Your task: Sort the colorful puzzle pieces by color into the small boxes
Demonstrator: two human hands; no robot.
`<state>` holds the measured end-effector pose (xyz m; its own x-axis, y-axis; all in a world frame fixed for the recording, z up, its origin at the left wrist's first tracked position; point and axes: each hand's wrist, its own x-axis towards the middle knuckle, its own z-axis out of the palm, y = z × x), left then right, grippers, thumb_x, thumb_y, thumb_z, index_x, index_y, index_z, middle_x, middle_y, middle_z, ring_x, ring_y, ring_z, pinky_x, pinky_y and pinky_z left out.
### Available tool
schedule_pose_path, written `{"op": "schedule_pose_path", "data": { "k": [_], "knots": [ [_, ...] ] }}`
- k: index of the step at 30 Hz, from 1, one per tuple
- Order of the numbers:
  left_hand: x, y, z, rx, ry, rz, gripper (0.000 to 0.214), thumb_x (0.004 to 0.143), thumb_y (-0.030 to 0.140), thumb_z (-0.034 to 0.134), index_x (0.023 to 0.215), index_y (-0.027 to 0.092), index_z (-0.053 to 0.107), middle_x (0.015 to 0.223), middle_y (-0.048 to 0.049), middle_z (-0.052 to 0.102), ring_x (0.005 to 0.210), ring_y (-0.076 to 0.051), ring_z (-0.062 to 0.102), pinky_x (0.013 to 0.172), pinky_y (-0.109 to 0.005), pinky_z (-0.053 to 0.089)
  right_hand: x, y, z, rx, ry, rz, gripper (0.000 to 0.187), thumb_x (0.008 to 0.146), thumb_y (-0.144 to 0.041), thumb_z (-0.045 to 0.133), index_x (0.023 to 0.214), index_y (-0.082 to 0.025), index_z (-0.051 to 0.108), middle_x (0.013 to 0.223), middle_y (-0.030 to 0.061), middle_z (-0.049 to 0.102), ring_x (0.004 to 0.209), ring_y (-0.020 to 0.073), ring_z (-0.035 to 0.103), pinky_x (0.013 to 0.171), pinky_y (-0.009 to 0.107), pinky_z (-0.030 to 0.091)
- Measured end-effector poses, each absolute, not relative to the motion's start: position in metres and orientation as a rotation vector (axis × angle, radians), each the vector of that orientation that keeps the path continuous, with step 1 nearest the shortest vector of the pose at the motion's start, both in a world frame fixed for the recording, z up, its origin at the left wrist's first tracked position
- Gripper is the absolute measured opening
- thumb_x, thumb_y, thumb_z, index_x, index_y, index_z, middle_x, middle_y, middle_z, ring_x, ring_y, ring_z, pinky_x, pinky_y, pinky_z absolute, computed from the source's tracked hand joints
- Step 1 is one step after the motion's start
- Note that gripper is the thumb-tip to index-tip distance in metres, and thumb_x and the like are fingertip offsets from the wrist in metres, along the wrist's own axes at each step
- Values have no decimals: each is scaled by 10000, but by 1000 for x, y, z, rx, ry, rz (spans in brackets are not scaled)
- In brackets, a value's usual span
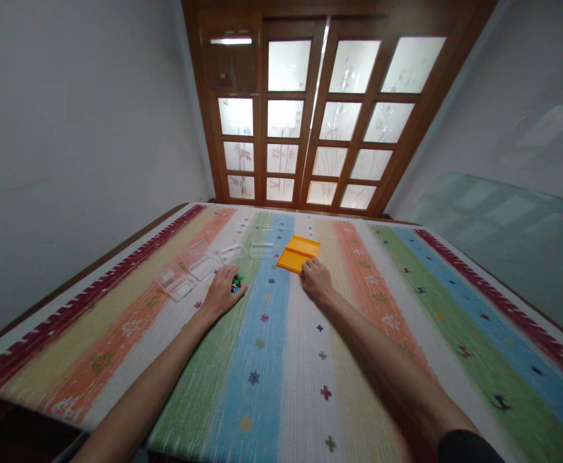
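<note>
My left hand rests on the striped cloth with its fingers curled around a few small green, blue and dark pieces. My right hand lies knuckles up just below an open orange box. Its fingers are bent and touch the box's near edge; what they hold, if anything, is hidden.
Several clear plastic boxes lie open in an arc left of the orange box. The colourful striped cloth covers the whole surface. A wooden door with frosted glass panes stands beyond the far edge, and a glass sheet leans at right.
</note>
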<state>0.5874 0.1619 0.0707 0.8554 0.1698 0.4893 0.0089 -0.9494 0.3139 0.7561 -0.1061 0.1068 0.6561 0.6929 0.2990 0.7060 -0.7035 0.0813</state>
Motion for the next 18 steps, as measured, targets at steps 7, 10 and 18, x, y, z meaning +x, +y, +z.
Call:
{"op": "schedule_pose_path", "data": {
  "k": [7,10,18],
  "knots": [
    [581,160,66,2784,370,626,585,895,465,616,1401,187,522,1456,-178,543,1384,-408,446,1148,-643,325,763,-96,109,-2832,-1180,-424,233,976,-165,499,1018,-123,725,1064,173,679,1079,283,527,831,342,415],
    [585,164,61,2742,313,586,520,909,483,590,1328,175,581,1436,-177,551,1374,-389,459,1169,-608,327,763,-95,110,-2836,-1159,-417,239,990,-185,495,1010,-128,726,1064,170,679,1087,280,531,826,332,414],
    [590,168,64,2652,76,625,301,946,381,515,1139,195,654,1219,-134,644,1183,-293,588,1077,-510,465,760,-99,107,-2819,-1071,-462,244,1000,-216,499,1005,-115,721,1045,187,660,1049,290,525,801,349,414]
  ]
}}
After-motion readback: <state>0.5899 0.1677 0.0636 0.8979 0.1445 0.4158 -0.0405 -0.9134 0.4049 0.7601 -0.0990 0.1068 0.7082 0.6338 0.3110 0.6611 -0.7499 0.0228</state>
